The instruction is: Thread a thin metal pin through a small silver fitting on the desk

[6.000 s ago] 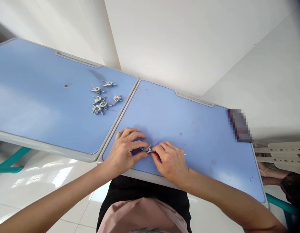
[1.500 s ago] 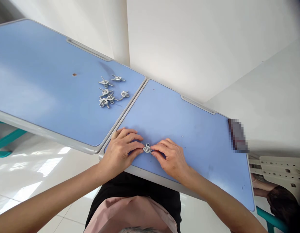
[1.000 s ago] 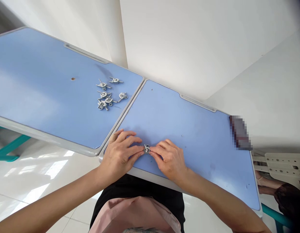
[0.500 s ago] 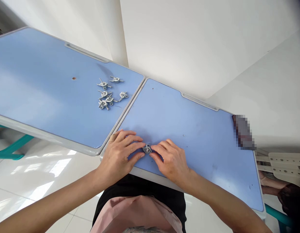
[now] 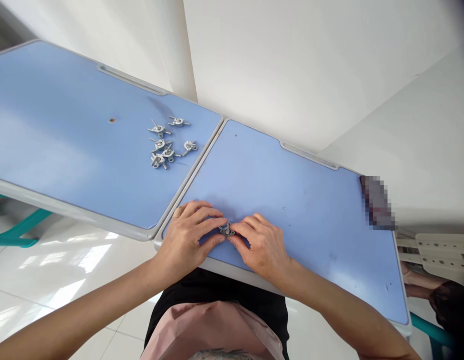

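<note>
The left hand point(image 5: 186, 236) and the right hand point(image 5: 261, 247) are pinching a small silvery cast-metal flanged fitting point(image 5: 226, 230) between their fingertips, gripping it from either side just over the smooth blue desktop point(image 5: 310, 225); a loose cluster of matching spiked metal fittings point(image 5: 166, 150) is lying on the adjoining blue desk point(image 5: 66, 150), well apart from both hands.
</note>
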Tool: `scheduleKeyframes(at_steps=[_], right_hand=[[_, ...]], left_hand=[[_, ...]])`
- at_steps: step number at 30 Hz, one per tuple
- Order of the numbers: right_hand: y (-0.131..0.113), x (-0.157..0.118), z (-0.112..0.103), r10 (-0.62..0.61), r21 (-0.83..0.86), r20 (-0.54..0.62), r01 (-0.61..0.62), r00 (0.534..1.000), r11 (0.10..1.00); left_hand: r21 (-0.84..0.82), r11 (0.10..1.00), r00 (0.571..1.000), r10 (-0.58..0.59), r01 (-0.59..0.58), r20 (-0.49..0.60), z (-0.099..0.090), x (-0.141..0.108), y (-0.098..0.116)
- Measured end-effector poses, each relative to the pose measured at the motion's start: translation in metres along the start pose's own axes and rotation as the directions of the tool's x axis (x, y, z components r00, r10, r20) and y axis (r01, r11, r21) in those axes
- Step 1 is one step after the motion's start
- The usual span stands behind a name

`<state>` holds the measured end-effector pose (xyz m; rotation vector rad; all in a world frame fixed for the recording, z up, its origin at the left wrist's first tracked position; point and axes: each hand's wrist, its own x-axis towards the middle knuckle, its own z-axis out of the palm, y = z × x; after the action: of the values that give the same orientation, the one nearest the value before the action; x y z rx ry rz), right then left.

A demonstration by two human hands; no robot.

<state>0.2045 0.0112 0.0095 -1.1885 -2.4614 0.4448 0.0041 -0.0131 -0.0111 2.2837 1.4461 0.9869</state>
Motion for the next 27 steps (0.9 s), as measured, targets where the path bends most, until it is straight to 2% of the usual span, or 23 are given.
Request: scheduleKeyframes(at_steps=[15, 20, 27], right_hand=[[0.0, 0.001, -0.004, 0.048, 0.029, 0.048, -0.049, 0.998, 0.998], [0.007, 0.003, -0.004, 0.077, 0.124, 0.104, -0.089, 0.992, 0.988], [0.017, 0.0, -0.002, 0.052, 0.201, 0.083, -0.067, 0.995, 0.977]], left_hand=[[-0.033, 0.998, 0.998, 0.049, -0.05, -0.039, 0.006, 0.002, 0.0], [-0.091, 0.995, 0.998, 0.046, -0.05, -0.043, 0.009, 0.003, -0.002], [-0.154, 0.988, 0.999, 0.023, -0.028, -0.033, 0.01, 0.002, -0.005]])
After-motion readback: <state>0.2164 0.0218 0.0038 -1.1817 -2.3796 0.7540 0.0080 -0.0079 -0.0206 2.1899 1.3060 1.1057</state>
